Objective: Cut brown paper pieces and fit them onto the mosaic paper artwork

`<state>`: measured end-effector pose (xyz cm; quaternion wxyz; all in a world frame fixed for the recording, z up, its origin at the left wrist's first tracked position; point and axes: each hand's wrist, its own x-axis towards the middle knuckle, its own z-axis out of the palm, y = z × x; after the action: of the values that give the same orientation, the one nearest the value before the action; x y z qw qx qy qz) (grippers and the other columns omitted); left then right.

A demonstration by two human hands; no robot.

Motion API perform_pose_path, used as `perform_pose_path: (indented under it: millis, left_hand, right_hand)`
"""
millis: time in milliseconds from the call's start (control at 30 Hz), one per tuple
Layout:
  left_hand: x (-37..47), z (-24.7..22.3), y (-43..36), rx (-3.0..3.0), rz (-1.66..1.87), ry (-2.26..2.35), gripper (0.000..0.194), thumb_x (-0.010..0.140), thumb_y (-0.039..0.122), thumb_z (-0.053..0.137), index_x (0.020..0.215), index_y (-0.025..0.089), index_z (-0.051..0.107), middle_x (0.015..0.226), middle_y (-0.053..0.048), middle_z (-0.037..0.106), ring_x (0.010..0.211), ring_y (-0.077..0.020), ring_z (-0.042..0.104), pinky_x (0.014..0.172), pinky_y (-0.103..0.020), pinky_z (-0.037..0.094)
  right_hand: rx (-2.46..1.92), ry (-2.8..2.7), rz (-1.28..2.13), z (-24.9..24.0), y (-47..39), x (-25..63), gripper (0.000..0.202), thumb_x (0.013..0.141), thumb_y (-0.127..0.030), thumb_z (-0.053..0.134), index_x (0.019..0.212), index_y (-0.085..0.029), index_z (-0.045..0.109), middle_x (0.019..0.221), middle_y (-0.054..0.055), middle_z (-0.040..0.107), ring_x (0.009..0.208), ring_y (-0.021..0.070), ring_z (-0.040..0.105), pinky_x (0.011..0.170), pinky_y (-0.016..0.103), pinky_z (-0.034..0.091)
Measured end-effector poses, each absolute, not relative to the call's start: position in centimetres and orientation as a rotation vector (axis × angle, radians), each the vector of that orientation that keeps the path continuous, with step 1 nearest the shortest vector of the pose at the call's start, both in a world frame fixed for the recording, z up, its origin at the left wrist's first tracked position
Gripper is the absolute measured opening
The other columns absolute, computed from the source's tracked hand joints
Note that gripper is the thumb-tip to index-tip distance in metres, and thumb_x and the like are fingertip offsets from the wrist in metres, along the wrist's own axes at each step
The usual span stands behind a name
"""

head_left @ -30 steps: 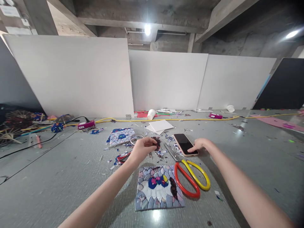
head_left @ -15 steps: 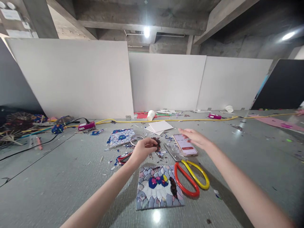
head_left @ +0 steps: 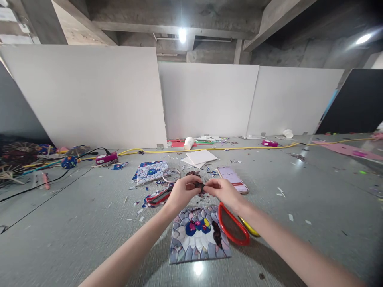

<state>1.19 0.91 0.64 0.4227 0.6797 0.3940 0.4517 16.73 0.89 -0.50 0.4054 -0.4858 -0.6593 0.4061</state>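
Observation:
My left hand [head_left: 183, 192] and my right hand [head_left: 225, 192] meet above the table, fingertips pinching a small dark brown scrap [head_left: 200, 185] from both sides. I cannot tell whether it is cloth or paper. More brown scraps [head_left: 193, 173] lie just behind it. In front of my hands lies a square mosaic panel [head_left: 194, 243] of grey and white pieces with a blue, pink and yellow bow shape and a dark brown patch at right. Large scissors [head_left: 239, 241] with red and yellow handles rest at its right edge, their blades hidden by my right hand.
A red utility knife [head_left: 158, 197] and a roll of tape [head_left: 171, 181] lie left of my hands, near a second mosaic panel [head_left: 146, 175]. Behind are a phone [head_left: 227, 174] with a running timer, white cards [head_left: 201, 158], a paper cup [head_left: 189, 143] and a yellow cable [head_left: 248, 148].
My right hand has come left and down from over the phone to my left hand, and its fingertips now pinch the brown scrap too. It covers the scissor blades.

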Motion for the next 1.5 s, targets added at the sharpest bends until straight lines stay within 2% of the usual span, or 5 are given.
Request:
perform_pose_path:
  millis: [433,600,1100,1300,1500]
  left_hand:
    - [0.8,1.5,0.8,1.607,1.137,1.160,0.017,0.060,0.019,0.059,0.076,0.016,0.066,0.077,-0.003,0.067,0.073,-0.0180,0.061,0.067,-0.028,0.045]
    - [0.7,1.8,0.7,1.628,1.118,1.183,0.018,0.060,0.019,0.060,0.077,0.016,0.065,0.077,-0.003,0.066,0.074,-0.0177,0.061,0.071,-0.029,0.045]
    - [0.4,0.7,1.6,1.638,1.073,1.150,0.017,0.059,0.018,0.060,0.075,0.017,0.066,0.078,-0.003,0.067,0.076,-0.0188,0.062,0.067,-0.028,0.048]
    - [0.4,0.7,1.6,1.638,1.059,1.151,0.017,0.059,0.018,0.060,0.076,0.017,0.065,0.077,-0.003,0.066,0.075,-0.0188,0.062,0.067,-0.028,0.047]
    - [0.5,1.2,1.1,1.671,1.037,1.156,0.016,0.060,0.019,0.061,0.075,0.017,0.065,0.079,-0.003,0.067,0.075,-0.0185,0.062,0.070,-0.030,0.046]
  right_hand:
    - [-1.753,-2.229,0.192,1.0,0.9,21.3,0.006,0.064,-0.019,0.060,0.067,-0.020,0.066,0.067,0.004,0.067,0.065,0.0172,0.060,0.058,0.023,0.040]
    - [-1.872,-2.080,-0.012,0.9,4.0,25.2,0.030,0.075,-0.012,0.041,0.088,-0.019,0.067,0.090,0.006,0.066,0.083,0.0181,0.058,0.074,0.025,0.039]
    - [-1.951,-2.184,0.070,-2.5,7.0,29.8,0.024,0.071,-0.016,0.049,0.077,-0.023,0.072,0.091,0.004,0.065,0.087,0.0168,0.057,0.079,0.021,0.038]
    - [-2.078,-1.994,0.035,-2.8,6.8,28.2,0.049,0.078,-0.042,0.044,0.116,-0.013,0.051,0.100,0.013,0.061,0.092,0.0233,0.056,0.075,0.028,0.040]
    - [-2.185,-1.903,-0.046,-4.5,5.4,25.5,0.073,0.071,-0.058,0.045,0.125,-0.009,0.036,0.099,0.021,0.058,0.093,0.0320,0.055,0.073,0.036,0.039]
